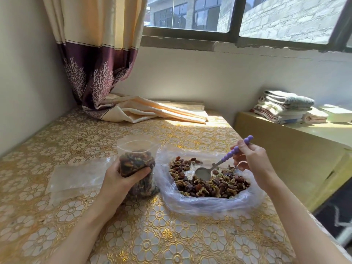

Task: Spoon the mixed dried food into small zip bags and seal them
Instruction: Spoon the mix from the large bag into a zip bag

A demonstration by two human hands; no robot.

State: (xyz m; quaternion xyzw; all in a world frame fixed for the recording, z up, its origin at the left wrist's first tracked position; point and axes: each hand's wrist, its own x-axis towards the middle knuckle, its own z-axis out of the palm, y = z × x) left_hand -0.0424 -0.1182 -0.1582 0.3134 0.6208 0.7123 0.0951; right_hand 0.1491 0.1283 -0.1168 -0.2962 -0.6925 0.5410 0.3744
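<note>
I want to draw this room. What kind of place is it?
Probably a room in someone's home, not a shop or factory. A curtain hangs by the window, folded towels sit on a ledge, and the table has a flowery gold cover.

Table [57, 141]: gold floral-patterned cloth cover, filling the lower and middle left of the frame. Curtain [95, 44]: cream above, maroon band with pale branch print below, hanging at upper left, its hem pooled on the table's far edge; window [238, 16], dark-framed, across the top right. Folded towels [283, 106]: stacked on a yellow cabinet [285, 149] at right.
</note>
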